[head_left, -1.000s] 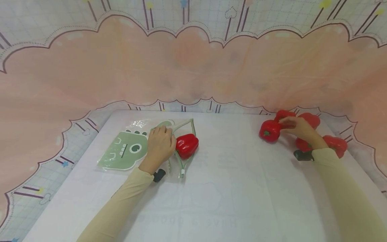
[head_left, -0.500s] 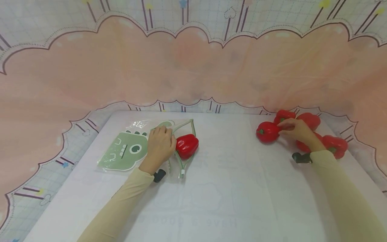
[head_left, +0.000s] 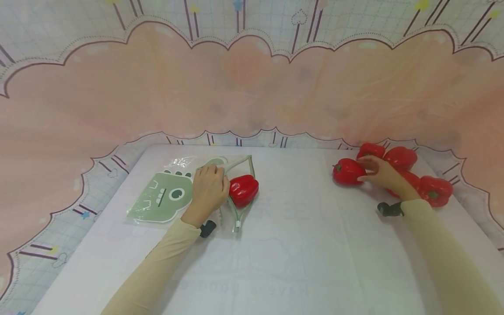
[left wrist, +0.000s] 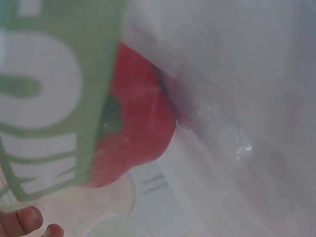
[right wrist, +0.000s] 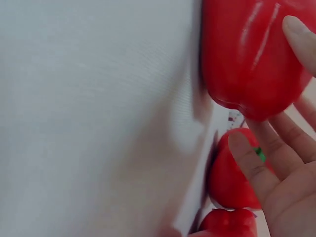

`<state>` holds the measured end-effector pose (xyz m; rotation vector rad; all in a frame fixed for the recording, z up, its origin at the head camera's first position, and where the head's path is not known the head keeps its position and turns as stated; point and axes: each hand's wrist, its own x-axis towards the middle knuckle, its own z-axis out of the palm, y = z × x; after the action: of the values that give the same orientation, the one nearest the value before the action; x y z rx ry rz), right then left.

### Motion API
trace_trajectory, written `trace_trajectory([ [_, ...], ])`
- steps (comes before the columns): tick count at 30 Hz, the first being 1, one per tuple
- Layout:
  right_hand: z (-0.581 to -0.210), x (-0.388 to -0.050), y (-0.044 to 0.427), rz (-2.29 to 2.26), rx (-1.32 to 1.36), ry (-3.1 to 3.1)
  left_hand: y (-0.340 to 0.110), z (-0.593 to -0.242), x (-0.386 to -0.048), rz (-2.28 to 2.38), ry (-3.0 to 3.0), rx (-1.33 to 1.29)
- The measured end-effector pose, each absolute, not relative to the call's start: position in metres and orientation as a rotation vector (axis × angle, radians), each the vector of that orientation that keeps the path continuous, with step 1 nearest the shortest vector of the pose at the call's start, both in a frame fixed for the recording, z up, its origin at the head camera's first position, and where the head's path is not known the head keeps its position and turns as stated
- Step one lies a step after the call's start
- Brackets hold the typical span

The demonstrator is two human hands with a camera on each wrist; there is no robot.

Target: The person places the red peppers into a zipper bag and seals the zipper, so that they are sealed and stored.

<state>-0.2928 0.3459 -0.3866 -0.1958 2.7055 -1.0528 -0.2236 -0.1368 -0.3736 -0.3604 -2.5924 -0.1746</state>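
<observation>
My left hand (head_left: 207, 190) grips the clear zip bag (head_left: 163, 199) with the green cartoon print, its fingers curled over the mouth edge. Inside the open mouth lies a red bell pepper (head_left: 244, 190); through the film in the left wrist view that pepper (left wrist: 136, 116) shows part of its green stem. At the right, my right hand (head_left: 382, 173) holds another red bell pepper (head_left: 348, 172) lying on its side, stem to the left. In the right wrist view, the thumb (right wrist: 298, 37) is on that pepper (right wrist: 254, 54), and some fingers pass behind it.
Several more red bell peppers crowd around the right hand: one behind it (head_left: 371, 150), one at the back right (head_left: 400, 158), one beside the forearm (head_left: 436, 191). A white cloth covers the table (head_left: 307, 245). A patterned curtain (head_left: 252, 87) hangs behind.
The pepper at my right hand has turned, its stem swinging from the front to the left, and shifted slightly left. My right hand has moved slightly left with it; the left hand stays put.
</observation>
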Motion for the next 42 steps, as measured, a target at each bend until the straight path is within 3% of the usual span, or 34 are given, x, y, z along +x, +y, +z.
trace_trajectory([
  [31, -0.396, -0.291, 0.335, -1.207, -0.166, 2.636, -0.137, -0.375, -0.224, -0.161, -2.592, -0.357],
  [42, -0.375, -0.289, 0.281, -1.245, -0.448, 2.575, -0.137, -0.374, -0.224, -0.165, -2.587, -0.358],
])
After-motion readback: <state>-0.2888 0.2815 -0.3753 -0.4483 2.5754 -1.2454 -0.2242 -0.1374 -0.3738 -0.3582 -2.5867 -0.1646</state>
